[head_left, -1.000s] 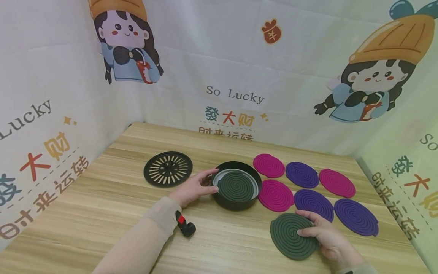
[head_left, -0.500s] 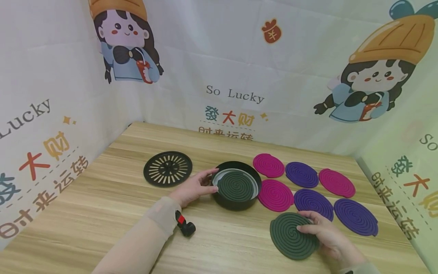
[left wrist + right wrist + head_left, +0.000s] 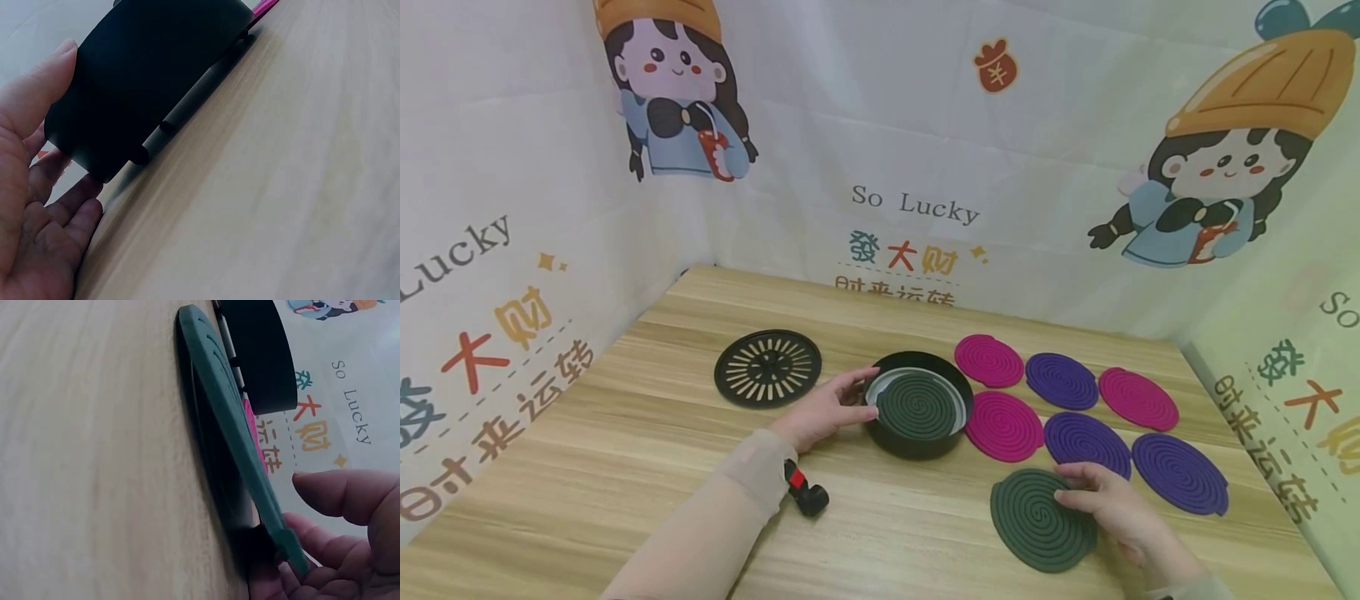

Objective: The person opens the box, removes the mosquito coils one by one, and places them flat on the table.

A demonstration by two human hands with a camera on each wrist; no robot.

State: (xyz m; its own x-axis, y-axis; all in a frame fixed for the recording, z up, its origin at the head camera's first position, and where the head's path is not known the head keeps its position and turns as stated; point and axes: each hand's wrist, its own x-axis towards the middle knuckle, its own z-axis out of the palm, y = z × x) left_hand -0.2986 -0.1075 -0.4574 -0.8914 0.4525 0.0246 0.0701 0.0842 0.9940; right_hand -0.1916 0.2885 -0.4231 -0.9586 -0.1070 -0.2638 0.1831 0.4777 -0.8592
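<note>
My left hand (image 3: 826, 410) grips the left side of a round black mosquito coil holder (image 3: 917, 448), thumb at the rim and fingers by its base in the left wrist view. Inside the holder lies a dark green mosquito coil (image 3: 917, 406) over a pale liner. Front right, my right hand (image 3: 1120, 510) is at the edge of another green mosquito coil (image 3: 1037, 521). In the right wrist view this green coil (image 3: 234, 434) tilts up from the table, its near edge resting on the fingers. The thumb (image 3: 340, 495) stands apart from it.
A black slotted lid (image 3: 767, 368) lies left of the holder. Pink coils (image 3: 988, 361) and purple coils (image 3: 1180, 473) lie in two rows to the right, close to the holder and right hand. Printed cloth (image 3: 910, 125) hangs behind the wooden table (image 3: 880, 533).
The right thumb has drawn back from the middle of the green coil toward its edge. That coil has shifted slightly toward me. The left hand and holder stay put.
</note>
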